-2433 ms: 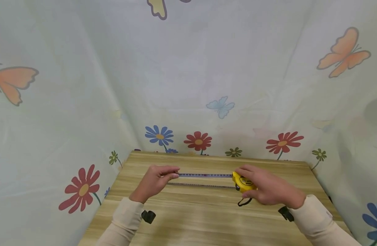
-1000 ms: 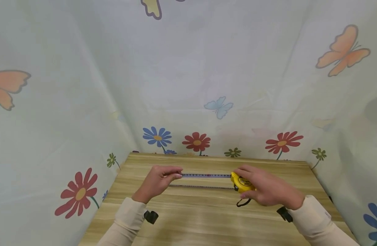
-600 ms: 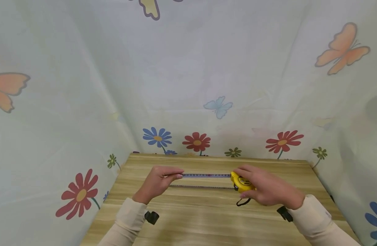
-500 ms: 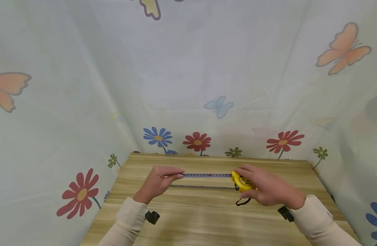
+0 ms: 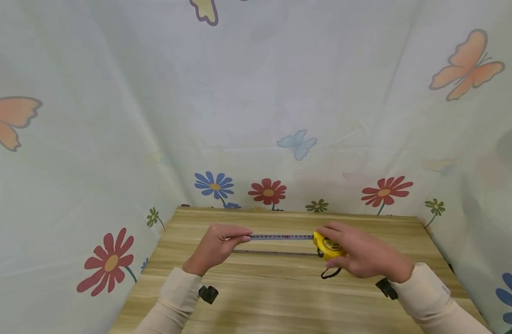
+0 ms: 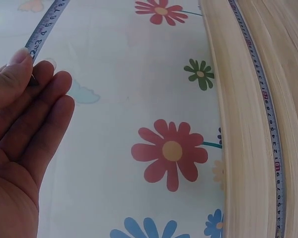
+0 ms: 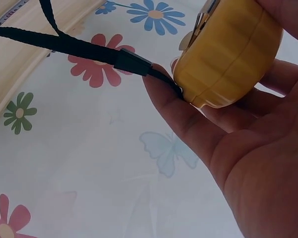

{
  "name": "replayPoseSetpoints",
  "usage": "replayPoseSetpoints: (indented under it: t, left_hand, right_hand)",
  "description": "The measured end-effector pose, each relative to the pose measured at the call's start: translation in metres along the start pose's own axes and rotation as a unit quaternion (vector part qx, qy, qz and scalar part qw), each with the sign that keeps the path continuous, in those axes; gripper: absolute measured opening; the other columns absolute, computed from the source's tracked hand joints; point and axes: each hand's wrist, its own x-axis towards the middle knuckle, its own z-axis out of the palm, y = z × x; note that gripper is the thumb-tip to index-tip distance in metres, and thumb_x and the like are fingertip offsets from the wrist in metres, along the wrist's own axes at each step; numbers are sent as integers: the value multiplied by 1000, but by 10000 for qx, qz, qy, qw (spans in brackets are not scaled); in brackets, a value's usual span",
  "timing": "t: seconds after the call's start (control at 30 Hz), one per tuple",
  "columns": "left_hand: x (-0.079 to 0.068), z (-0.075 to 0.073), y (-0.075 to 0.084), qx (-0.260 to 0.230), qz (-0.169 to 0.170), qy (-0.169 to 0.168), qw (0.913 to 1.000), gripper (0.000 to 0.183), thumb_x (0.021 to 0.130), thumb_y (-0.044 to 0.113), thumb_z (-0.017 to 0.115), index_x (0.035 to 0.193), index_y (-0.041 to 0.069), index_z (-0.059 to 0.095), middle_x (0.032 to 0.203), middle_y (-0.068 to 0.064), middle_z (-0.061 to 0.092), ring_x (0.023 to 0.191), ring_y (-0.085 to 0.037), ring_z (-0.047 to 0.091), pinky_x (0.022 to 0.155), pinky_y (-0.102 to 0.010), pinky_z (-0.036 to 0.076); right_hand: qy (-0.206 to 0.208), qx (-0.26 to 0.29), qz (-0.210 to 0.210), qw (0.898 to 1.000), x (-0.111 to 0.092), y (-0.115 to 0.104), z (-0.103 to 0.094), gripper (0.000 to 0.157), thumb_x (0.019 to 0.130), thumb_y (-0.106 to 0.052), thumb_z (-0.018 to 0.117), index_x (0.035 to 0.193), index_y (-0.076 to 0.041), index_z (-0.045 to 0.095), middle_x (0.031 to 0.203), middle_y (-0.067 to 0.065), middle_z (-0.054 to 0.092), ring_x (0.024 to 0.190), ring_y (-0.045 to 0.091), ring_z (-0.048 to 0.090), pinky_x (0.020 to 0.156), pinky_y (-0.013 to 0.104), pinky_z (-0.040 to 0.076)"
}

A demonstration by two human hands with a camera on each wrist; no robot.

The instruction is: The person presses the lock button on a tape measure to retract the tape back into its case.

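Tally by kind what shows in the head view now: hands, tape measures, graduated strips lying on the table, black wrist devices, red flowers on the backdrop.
Hands: 2 (left hand, right hand)
Tape measure: 1
Graduated strip: 1
Black wrist devices: 2
Red flowers: 3
Total: 9

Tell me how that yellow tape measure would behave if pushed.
The yellow tape measure probably feels stiff: its case looks smooth and solid in the right hand. Being rounded, it might rock. The black strap, hanging in a loop, would likely flop along, and the thin blade, straight to the left hand, may flex.
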Motion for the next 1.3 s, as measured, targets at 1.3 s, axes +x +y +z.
replayPoseSetpoints:
  t: [1.3]
  left_hand:
    - [-1,5,2,-25,183,24,9998,17,94,7,75,109,9,83,103,-7,82,94,-17,80,81,-30,65]
  right_hand:
    - [34,-46,-56,10000,6,-8,4,66,95,-38,77,151,-13,52,147,4,55,115,15,59,96,41,57]
